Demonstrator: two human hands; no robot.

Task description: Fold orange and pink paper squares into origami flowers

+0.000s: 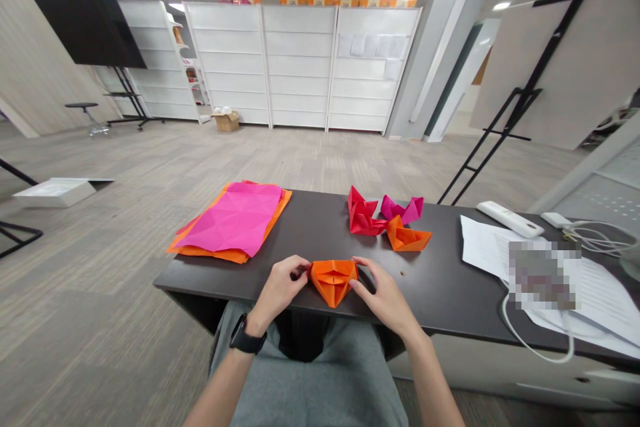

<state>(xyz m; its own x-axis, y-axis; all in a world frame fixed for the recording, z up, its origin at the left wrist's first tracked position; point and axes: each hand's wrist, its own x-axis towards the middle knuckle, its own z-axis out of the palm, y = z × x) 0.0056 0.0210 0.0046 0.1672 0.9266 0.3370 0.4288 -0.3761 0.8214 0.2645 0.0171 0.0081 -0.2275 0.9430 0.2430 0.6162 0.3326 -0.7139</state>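
Observation:
A partly folded orange paper piece [333,281] lies at the near edge of the dark table [310,233]. My left hand [281,283] pinches its left corner with curled fingers. My right hand [383,293] presses fingertips on its right corner. Behind it stand three finished folded paper shapes: a red one [363,215], a pink one [403,209] and an orange one [406,237]. A black watch sits on my left wrist.
A stack of flat pink and orange sheets [235,220] lies at the table's left. White papers [500,247], a white remote [510,219] and white cables [540,340] lie at the right. An easel board [565,60] stands beyond the table.

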